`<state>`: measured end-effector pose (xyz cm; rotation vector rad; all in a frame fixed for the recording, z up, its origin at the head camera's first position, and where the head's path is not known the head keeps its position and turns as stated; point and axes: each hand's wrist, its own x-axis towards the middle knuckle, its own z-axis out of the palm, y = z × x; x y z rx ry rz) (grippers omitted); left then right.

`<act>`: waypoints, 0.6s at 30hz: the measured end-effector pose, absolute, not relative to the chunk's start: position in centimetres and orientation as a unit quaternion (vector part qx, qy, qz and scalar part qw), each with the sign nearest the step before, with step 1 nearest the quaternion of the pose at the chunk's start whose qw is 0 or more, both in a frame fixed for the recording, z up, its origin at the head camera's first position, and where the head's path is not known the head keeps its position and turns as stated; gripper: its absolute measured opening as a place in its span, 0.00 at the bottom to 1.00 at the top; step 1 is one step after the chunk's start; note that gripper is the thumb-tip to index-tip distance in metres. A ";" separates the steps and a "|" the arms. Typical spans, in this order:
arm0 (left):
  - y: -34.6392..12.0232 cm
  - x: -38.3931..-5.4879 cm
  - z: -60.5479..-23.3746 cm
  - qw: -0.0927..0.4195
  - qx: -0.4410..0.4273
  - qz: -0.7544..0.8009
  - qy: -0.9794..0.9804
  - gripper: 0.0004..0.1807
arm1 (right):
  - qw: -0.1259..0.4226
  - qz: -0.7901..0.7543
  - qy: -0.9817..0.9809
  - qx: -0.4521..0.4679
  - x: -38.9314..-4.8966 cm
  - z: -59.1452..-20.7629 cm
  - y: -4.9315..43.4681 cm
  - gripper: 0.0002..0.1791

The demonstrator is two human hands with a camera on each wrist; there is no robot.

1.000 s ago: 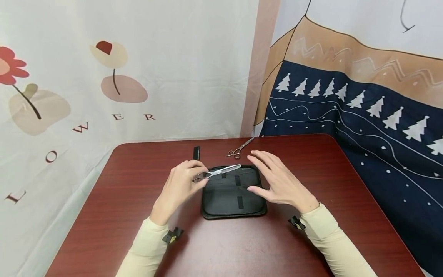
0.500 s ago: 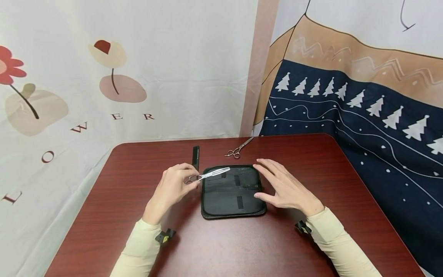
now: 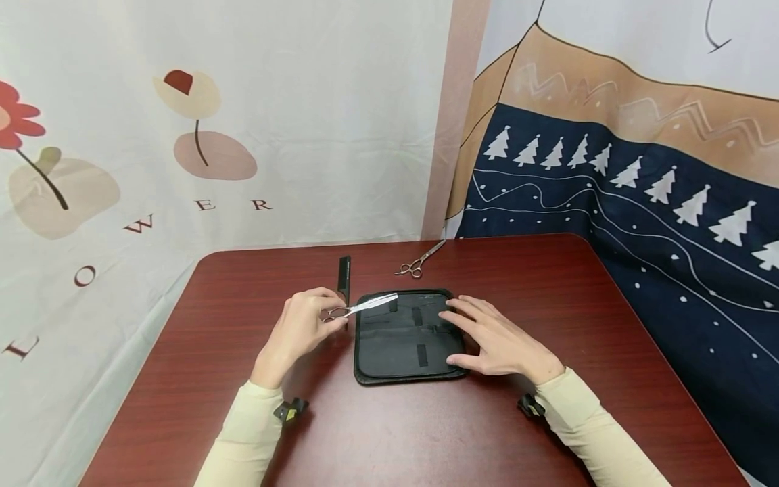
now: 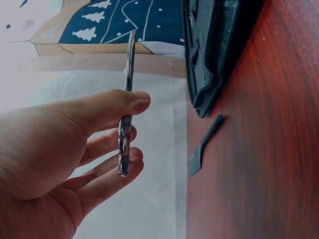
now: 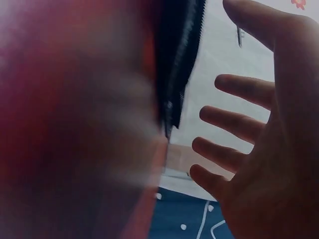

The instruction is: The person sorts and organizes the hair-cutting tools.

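Between thumb and fingers, my left hand [image 3: 302, 331] pinches a pair of silver scissors [image 3: 372, 304] near the handle loops. Their blades point right, over the upper left of a black zip case [image 3: 395, 352]. In the left wrist view the scissors [image 4: 128, 74] appear edge-on, the thumb across them. My right hand [image 3: 502, 341] hovers at the case's right edge, its fingers spread and holding nothing. The right wrist view shows those fingers [image 5: 232, 123] apart from one another beside the zipped edge of the case [image 5: 174, 64]. Dark straps cross the inside of the case.
A black comb [image 3: 344, 274] lies behind my left hand, partly hidden by it. Farther back, a second pair of scissors [image 3: 420, 261] rests near the rear edge of the reddish-brown table [image 3: 389, 433]. Printed curtains hang behind the table.
My left hand has drawn the scissors a little to the left. The right hand shifted right, then came down to the case's right edge. The case stays in place.
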<state>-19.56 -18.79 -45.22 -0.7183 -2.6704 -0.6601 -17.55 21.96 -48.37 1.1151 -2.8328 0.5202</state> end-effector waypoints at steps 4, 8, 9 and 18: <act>-18.9 -19.8 -45.5 0.137 -0.243 -0.222 -0.934 0.09 | 0.026 0.158 -0.914 0.373 -17.1 -49.0 21.9 0.40; -19.1 -19.9 -45.7 0.126 -0.233 -0.217 -0.939 0.08 | 0.022 0.152 -0.912 0.381 -16.9 -49.2 22.0 0.35; -19.2 -19.9 -45.8 0.123 -0.231 -0.216 -0.941 0.08 | 0.019 0.152 -0.911 0.382 -16.9 -49.3 22.0 0.34; -19.8 -20.0 -46.2 0.099 -0.218 -0.207 -0.949 0.07 | -0.005 0.149 -0.911 0.384 -16.8 -49.3 21.9 0.32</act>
